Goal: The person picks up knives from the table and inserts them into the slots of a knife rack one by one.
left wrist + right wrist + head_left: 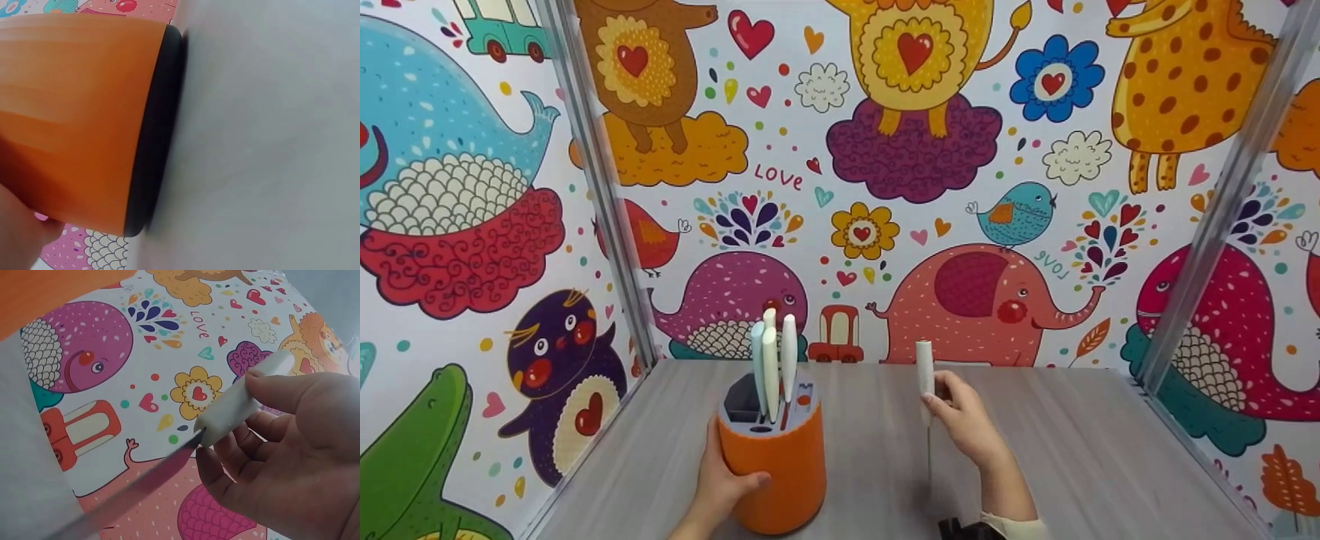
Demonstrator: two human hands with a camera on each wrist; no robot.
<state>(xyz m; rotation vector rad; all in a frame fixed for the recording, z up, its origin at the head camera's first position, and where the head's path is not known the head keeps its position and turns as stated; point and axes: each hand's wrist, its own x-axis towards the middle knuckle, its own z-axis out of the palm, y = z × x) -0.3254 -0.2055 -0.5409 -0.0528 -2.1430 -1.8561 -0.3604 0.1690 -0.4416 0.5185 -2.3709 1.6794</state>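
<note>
An orange knife block (780, 472) with a grey slotted top stands upright on the table. Several knives with pale handles (770, 367) stick up out of its slots. My left hand (718, 472) grips the block's left side, thumb across the front. In the left wrist view the block's black base (154, 135) sits against the tabletop. To the right of the block, my right hand (966, 420) holds a knife (925, 375) by its whitish handle, blade pointing down. The right wrist view shows the thumb and fingers around that handle (236, 405), with the thin blade (140, 484) extending to the lower left.
The grey wood-grain table (870, 420) meets a back wall (810, 150) printed with cartoon animals. Similar printed panels rise at left and right, joined by metal corner posts (600, 180). A black device (967, 529) is at the right wrist.
</note>
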